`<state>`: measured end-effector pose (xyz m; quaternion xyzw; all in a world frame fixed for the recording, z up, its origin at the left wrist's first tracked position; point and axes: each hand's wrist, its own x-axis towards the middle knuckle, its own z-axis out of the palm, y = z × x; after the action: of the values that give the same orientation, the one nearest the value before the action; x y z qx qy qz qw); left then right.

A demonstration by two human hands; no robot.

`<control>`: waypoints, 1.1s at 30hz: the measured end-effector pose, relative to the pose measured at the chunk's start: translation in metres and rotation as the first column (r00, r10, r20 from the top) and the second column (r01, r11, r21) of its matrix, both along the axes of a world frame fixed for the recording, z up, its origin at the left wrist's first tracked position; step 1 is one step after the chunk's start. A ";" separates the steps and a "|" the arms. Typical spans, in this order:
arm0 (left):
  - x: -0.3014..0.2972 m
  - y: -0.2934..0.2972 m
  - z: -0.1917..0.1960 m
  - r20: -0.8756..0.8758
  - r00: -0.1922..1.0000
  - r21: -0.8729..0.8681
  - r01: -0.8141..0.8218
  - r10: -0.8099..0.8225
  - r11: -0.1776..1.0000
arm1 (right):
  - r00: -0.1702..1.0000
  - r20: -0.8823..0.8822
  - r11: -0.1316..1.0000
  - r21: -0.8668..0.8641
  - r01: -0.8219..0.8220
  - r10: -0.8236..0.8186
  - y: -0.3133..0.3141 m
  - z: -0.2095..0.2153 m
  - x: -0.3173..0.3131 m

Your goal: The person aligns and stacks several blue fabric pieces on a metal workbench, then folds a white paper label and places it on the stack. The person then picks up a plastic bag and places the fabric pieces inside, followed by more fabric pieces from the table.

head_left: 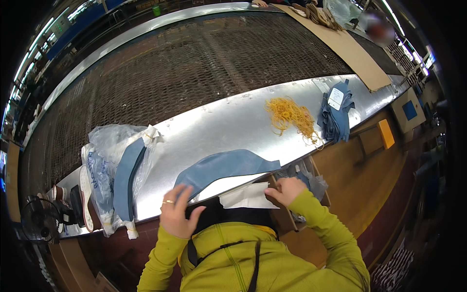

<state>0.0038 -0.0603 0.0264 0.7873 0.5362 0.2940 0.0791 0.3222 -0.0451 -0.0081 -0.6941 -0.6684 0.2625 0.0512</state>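
Observation:
A curved blue piece [228, 164], leather-like, lies flat along the front of the metal table. My left hand [179, 214], with a ring on it, has its fingers spread, and the fingertips rest at the left end of that piece. My right hand [288, 191] is beyond the other end, its thumb apart from the bent fingers and over the edge of a white sheet [245, 195]. Whether the thumb touches the sheet I cannot tell. The sheet lies at the table's front edge, against my body. Neither hand visibly grips anything.
More curved blue pieces [127, 177] lie stacked on clear plastic bags [99, 180] at left. Yellow rubber bands [292, 116] and a labelled blue bundle [335, 113] are at right. Behind stretches a dark mesh conveyor [194, 63], crossed by cardboard [345, 48]. An open drawer [318, 180] juts out.

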 end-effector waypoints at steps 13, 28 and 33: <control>0.097 0.032 -0.032 0.146 0.838 -0.202 0.545 -0.526 0.813 | 0.498 -0.828 0.965 -0.198 0.173 -0.259 -0.039 -0.002 -0.009; 0.102 0.061 0.010 0.410 0.752 -0.669 0.633 -0.516 0.390 | 0.870 -0.331 0.926 0.036 -0.375 0.365 -0.007 0.058 0.004; 0.108 0.065 0.024 0.329 0.709 -0.583 0.672 -0.624 0.456 | 0.850 -0.326 0.904 0.038 -0.426 0.414 -0.001 0.073 -0.006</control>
<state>0.1114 0.0046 0.0503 0.8370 0.2601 0.0557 0.4782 0.3167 -0.0462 0.0651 -0.4789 -0.7811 0.3904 0.0904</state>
